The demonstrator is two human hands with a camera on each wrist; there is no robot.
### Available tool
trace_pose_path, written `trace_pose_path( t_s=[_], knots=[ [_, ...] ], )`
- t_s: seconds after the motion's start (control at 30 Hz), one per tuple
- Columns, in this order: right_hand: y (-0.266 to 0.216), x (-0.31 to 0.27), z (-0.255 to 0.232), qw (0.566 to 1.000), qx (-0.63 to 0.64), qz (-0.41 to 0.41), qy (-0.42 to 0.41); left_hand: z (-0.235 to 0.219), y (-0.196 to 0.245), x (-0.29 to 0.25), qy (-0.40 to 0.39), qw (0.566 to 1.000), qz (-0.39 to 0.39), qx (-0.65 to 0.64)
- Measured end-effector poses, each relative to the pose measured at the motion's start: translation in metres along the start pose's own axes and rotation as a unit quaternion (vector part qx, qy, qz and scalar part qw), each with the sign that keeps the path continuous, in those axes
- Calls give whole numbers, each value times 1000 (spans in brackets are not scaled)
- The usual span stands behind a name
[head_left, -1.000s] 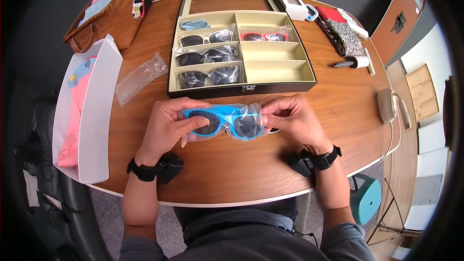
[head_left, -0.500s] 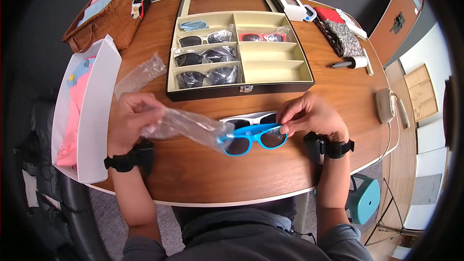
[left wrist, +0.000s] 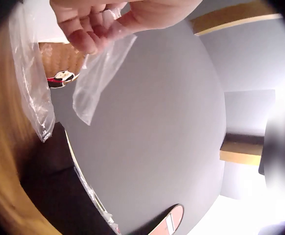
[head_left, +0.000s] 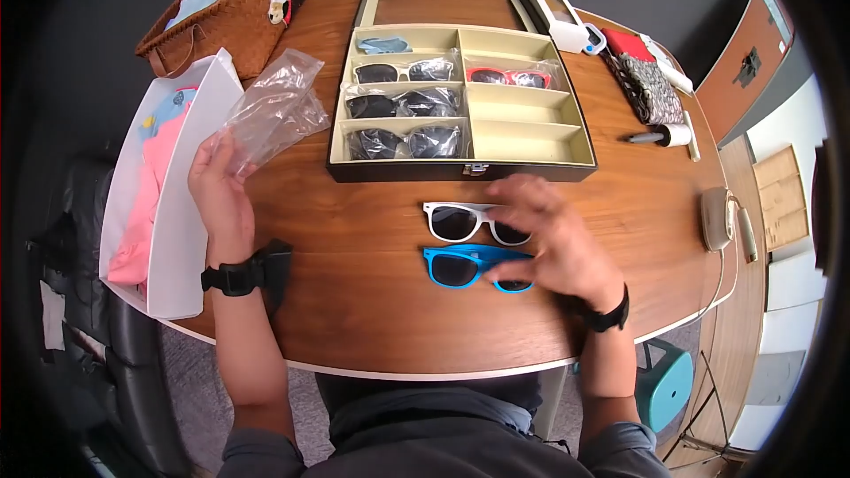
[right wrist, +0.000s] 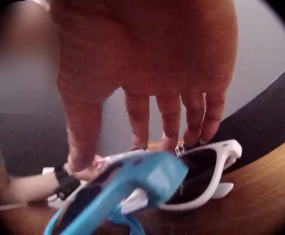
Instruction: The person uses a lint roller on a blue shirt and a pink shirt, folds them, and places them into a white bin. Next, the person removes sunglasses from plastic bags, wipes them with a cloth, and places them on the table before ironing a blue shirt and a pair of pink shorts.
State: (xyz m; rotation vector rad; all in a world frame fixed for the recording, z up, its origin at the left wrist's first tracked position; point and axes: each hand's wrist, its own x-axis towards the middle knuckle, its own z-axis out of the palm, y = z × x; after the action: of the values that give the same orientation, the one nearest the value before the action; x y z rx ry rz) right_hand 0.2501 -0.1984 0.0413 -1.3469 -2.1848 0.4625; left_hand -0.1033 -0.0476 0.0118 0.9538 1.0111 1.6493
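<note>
We're pinching the bag (left wrist: 96, 83) in our left hand (head_left: 221, 190); our right hand (head_left: 565, 243), loose-fingered, is hanging over the right end of the blue glasses (head_left: 454, 271), which are lying crosswise on the table (head_left: 372, 319).

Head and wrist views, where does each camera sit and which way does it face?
Head: on the head, facing forward and down at the case and table; left hand, right hand and both arms show.
Left wrist: on the left wrist, facing a grey wall; the left hand, holding a clear bag, shows.
Right wrist: on the right wrist, facing blue sunglasses and white sunglasses; the right hand and left arm show.
Head and right wrist share both sunglasses pairs.
</note>
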Motion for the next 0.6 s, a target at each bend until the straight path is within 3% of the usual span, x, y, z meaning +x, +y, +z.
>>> trace_pose_path(
  t_s=[0.03,0.13,0.17,0.23,0.37,0.43,0.47,0.53,0.6],
  knots=[
    [-4,0,5,1000,1,0,0,2,-1,-1,44,999,3,32],
    [-9,-2,13,994,-56,4,-92,-12,-18,12,47,993,15,104],
    [-8,-2,11,994,-58,5,-92,-14,-17,13,47,994,14,101],
    [-3,-3,7,995,-62,16,-77,-20,-16,16,46,969,-22,242],
    [6,-7,-4,992,-96,48,-61,-35,-26,26,56,966,-12,250],
    [9,-9,-8,990,-97,94,-37,-27,-25,23,143,916,117,357],
    [10,-9,-10,988,-110,101,-40,-23,-23,21,142,917,117,355],
    [13,-11,-12,991,-91,96,-30,-15,-14,16,132,820,255,495],
    [14,-10,-16,993,-74,88,-20,-6,-11,9,104,837,260,471]
  ],
)
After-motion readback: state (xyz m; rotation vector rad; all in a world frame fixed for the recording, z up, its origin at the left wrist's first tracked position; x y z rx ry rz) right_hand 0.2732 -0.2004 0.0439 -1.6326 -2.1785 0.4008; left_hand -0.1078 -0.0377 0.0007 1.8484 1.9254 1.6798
